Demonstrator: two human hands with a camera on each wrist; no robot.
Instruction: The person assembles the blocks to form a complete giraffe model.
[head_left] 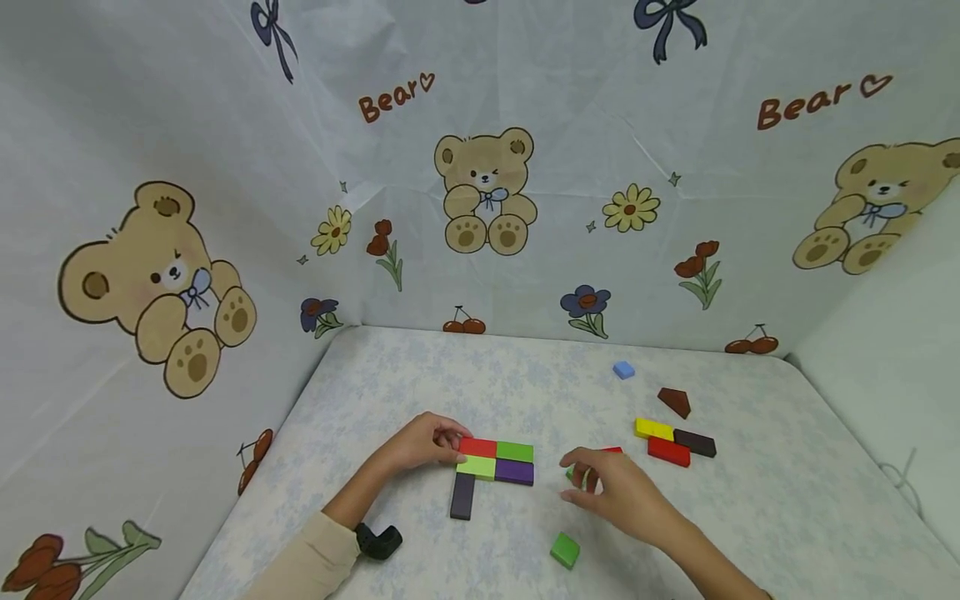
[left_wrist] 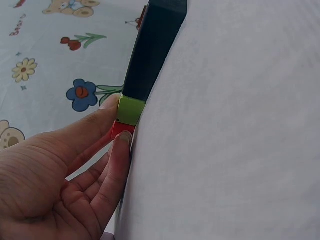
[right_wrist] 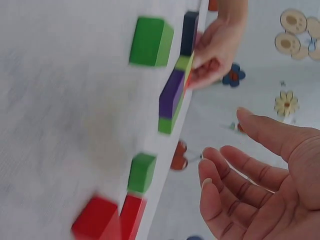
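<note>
while the left hand (head_left: pixel 423 440) is pinching the left end of the joined cluster (head_left: pixel 492 465), bent fingers and thumb meeting at the red block (head_left: pixel 478 448) and lime block (head_left: pixel 476 469), the right hand (head_left: pixel 622 496) is hovering at about four o'clock from it, thumb and fingers curving with a clear gap between and nothing in their hold. what a tidy build: the bright green block (head_left: pixel 516 452) is sitting at the red one's three o'clock, the purple block (head_left: pixel 514 472) is lying at the lime one's three, and the charcoal block (head_left: pixel 462 497) is jutting from the lime toward six. we're seemingly watching an aligning step, one side steadying, the other free for a piece. the half-hidden green block (right_wrist: pixel 142 172) is peeking out at the cluster's three o'clock, and a loose green block (head_left: pixel 565 551) is waiting near five. whichever is being chosen, the next move is probably calling for a gentle two-sided pinch, with the left hand bracing lightly so nothing is skewing.
</note>
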